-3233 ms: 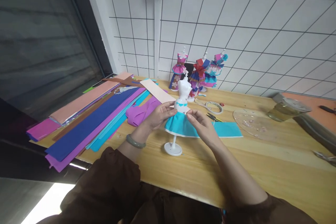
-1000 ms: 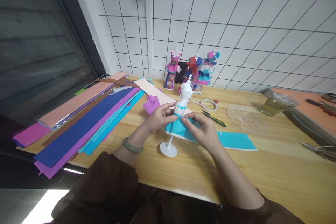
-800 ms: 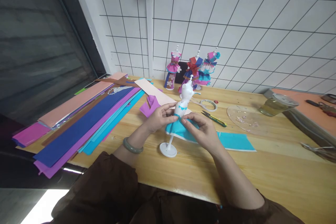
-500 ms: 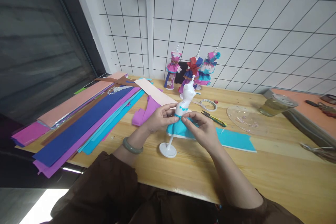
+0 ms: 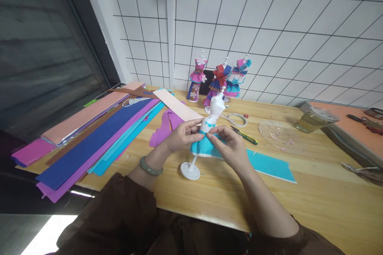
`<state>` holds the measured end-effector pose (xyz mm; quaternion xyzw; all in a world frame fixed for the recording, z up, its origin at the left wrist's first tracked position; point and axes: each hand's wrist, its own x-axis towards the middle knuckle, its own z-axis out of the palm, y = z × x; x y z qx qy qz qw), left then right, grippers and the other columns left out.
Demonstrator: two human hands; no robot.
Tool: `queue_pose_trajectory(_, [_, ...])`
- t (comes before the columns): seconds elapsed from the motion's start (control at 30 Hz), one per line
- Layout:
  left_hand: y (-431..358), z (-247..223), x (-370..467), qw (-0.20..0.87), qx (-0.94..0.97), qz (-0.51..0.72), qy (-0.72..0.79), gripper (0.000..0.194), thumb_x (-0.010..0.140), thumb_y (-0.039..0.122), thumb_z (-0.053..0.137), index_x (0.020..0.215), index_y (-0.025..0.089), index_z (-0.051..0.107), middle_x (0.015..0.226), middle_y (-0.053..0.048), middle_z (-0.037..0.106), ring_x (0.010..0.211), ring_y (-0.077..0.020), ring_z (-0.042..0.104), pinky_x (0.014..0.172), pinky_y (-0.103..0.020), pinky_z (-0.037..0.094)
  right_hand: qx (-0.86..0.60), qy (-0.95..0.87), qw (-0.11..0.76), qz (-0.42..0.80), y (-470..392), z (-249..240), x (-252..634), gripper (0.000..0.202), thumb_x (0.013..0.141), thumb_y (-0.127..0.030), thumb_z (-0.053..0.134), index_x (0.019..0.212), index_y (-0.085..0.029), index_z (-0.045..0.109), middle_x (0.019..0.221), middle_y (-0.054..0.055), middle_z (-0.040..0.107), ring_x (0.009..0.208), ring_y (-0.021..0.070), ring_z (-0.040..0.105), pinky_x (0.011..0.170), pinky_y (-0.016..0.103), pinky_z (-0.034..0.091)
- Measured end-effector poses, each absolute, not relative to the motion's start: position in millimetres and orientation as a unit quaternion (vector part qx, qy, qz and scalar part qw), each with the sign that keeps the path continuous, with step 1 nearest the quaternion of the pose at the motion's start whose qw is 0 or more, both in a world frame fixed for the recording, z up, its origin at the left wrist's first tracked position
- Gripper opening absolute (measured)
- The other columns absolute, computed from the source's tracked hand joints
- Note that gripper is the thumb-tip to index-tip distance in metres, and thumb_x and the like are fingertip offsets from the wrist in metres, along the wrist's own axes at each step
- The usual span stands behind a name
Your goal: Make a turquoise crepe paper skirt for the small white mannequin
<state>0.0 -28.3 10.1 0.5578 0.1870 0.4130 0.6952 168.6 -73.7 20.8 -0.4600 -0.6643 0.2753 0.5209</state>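
A small white mannequin (image 5: 216,105) on a round-based stand tilts to the right between my hands. Turquoise crepe paper (image 5: 199,147) wraps its hips like a gathered skirt, and the strip trails off to the right across the table. Scraps of turquoise cling to the waist above. On the left side of the hips, my left hand (image 5: 183,136) pinches the paper's upper edge with thumb and fingers. My right hand (image 5: 232,146) pinches the same edge at the front, close to the left fingertips. Part of the skirt is hidden behind the right hand.
Several dressed mannequins (image 5: 198,75) stand by the tiled wall. Stacked crepe paper strips (image 5: 98,143) cover the table's left. A tape roll (image 5: 237,119), a yellow-green cutter (image 5: 244,135), a clear tray of beads (image 5: 278,137) and a lidded cup (image 5: 314,120) lie to the right.
The mannequin's upper body has tipped slightly to the right and its base has shifted a little left. The strip's loose end has swung slightly toward me. Both hands keep their pinch.
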Motion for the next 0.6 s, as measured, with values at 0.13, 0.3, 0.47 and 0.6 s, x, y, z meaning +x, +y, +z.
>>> queue_pose_trajectory(0.13, [-27.3,7.1,0.6,0.705,0.550,0.413,0.173,0.066,0.069,0.026,0.072,0.130,0.014,0.048,0.126,-0.017,0.057,0.119,-0.0322,0.050,0.092,-0.040,0.044,-0.463,-0.668,0.517,0.270,-73.7,20.4,169.0,0.015,0.078,-0.036,0.064,0.082,-0.021,0.062,0.083,0.004,0.068,0.080,0.0185,0.062,0.076,0.032,0.047])
queue_pose_trajectory(0.3, [-25.5,4.0,0.7,0.701,0.551,0.420,0.171,0.061,0.071,0.027,0.071,0.128,0.015,0.051,0.129,-0.016,0.054,0.121,-0.0326,0.048,0.094,-0.040,0.042,-0.466,-0.675,0.510,0.260,-73.7,20.3,170.3,0.015,0.078,-0.035,0.064,0.082,-0.021,0.063,0.083,0.004,0.068,0.079,0.0184,0.062,0.073,0.032,0.047])
queue_pose_trajectory(0.47, [-25.4,4.6,0.5,0.699,0.556,0.417,0.169,0.058,0.072,0.028,0.070,0.126,0.017,0.053,0.130,-0.015,0.054,0.122,-0.0320,0.047,0.096,-0.040,0.042,-0.471,-0.677,0.504,0.256,-73.1,19.6,171.2,0.016,0.078,-0.036,0.064,0.081,-0.021,0.063,0.081,0.004,0.068,0.076,0.0183,0.061,0.072,0.032,0.047])
queue_pose_trajectory(0.6, [-26.2,6.9,0.6,0.697,0.561,0.416,0.164,0.056,0.072,0.030,0.071,0.124,0.017,0.055,0.128,-0.014,0.056,0.120,-0.0310,0.049,0.095,-0.039,0.042,-0.468,-0.670,0.511,0.269,-73.1,20.1,170.1,0.015,0.077,-0.036,0.065,0.082,-0.021,0.063,0.082,0.004,0.068,0.076,0.0182,0.062,0.071,0.032,0.047])
